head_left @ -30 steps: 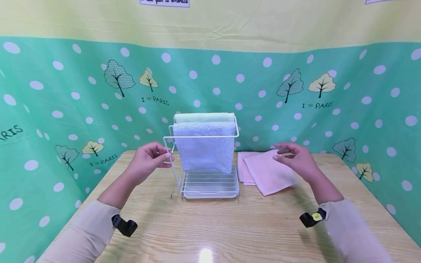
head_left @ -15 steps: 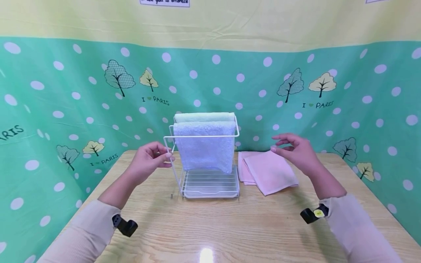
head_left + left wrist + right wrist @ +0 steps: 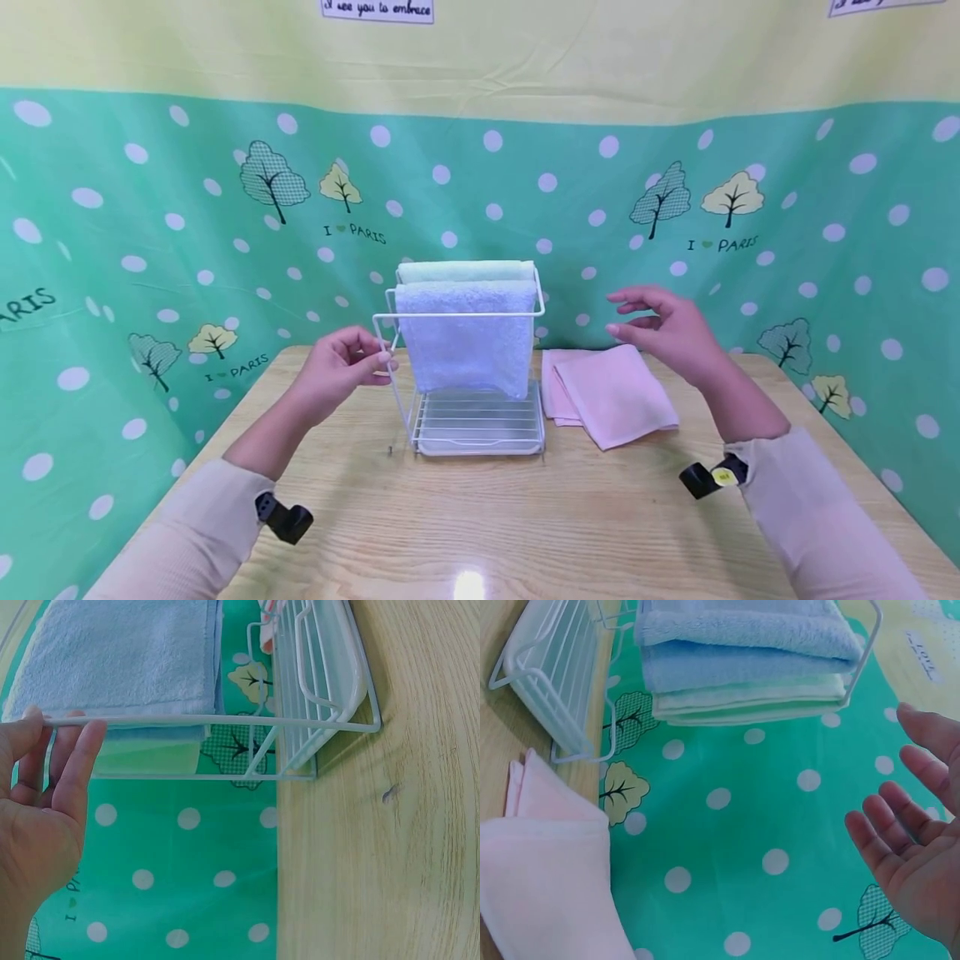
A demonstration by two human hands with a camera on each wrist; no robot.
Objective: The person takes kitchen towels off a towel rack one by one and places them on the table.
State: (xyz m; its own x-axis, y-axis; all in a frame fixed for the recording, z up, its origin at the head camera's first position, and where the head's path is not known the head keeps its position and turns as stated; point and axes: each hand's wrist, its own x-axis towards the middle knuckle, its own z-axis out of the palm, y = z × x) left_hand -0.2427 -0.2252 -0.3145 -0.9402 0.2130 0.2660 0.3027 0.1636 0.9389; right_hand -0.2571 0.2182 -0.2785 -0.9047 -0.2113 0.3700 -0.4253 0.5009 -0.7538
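A white wire towel rack stands on the table with a blue towel and, behind it, a pale green towel draped over its bars. My left hand pinches the rack's left side wire between thumb and fingers; the left wrist view shows the fingertips at that wire. To the right of the rack, my right hand hovers in the air, fingers loosely bent, nothing in them. Below it lies a folded pink towel on the table. The right wrist view shows the right palm bare.
A tray sits in the rack's base under the wire grid. The wooden table runs back to a green and yellow patterned cloth hanging behind and at both sides. A small dark mark shows left of the rack.
My right hand has risen and shifted a little left, away from the pink towel and toward the rack. The left hand stays on the side wire; the towels have not moved.
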